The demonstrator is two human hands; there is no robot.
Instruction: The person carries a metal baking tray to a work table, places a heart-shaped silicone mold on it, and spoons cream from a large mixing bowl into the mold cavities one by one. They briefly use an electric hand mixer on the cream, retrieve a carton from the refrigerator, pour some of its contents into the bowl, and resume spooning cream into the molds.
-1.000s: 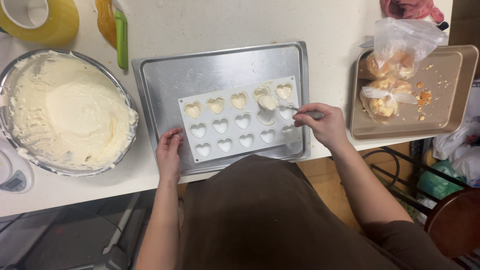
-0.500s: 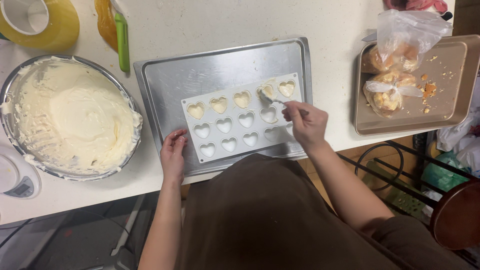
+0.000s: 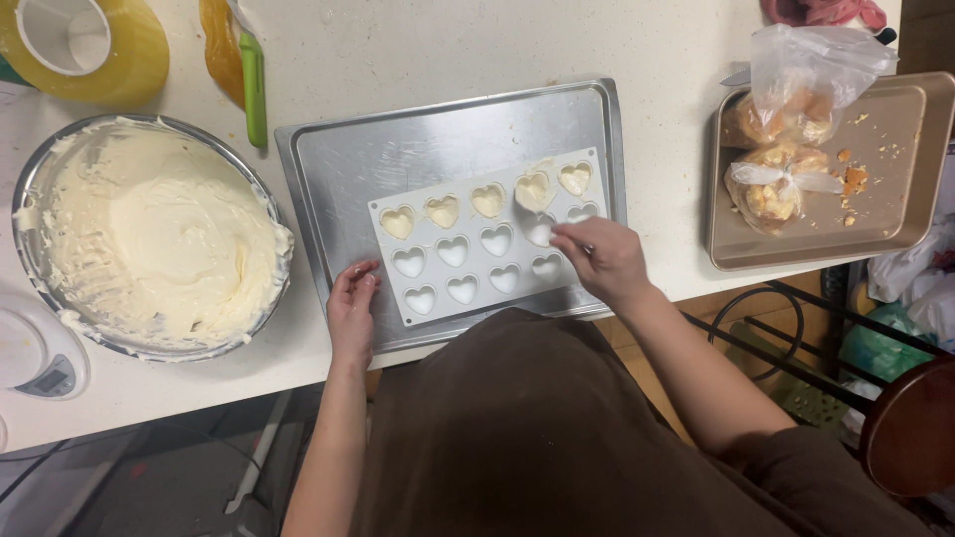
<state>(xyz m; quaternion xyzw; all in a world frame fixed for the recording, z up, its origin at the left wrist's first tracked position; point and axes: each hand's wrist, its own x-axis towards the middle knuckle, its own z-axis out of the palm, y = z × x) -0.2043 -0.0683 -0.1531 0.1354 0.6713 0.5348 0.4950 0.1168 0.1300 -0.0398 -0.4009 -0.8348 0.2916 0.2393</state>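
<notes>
Mould (image 3: pixel 487 237), white, heart-celled, lies on tray (image 3: pixel 398 149); top-row cells hold cream. Bowl (image 3: pixel 40 179) left of tray holds cream. Right hand (image 3: pixel 602 261) pinches spatula (image 3: pixel 534 199); left hand (image 3: pixel 351 306), fingers loosely spread, touches mould's edge.

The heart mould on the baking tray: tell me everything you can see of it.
The heart mould is a white, flexible-looking rectangular sheet with three rows of heart-shaped cavities. It lies flat and slightly askew on the metal baking tray. The far row holds pale cream filling; the nearer rows look empty. The left hand touches its near-left corner, while the right hand works a small utensil over the right side.
</notes>
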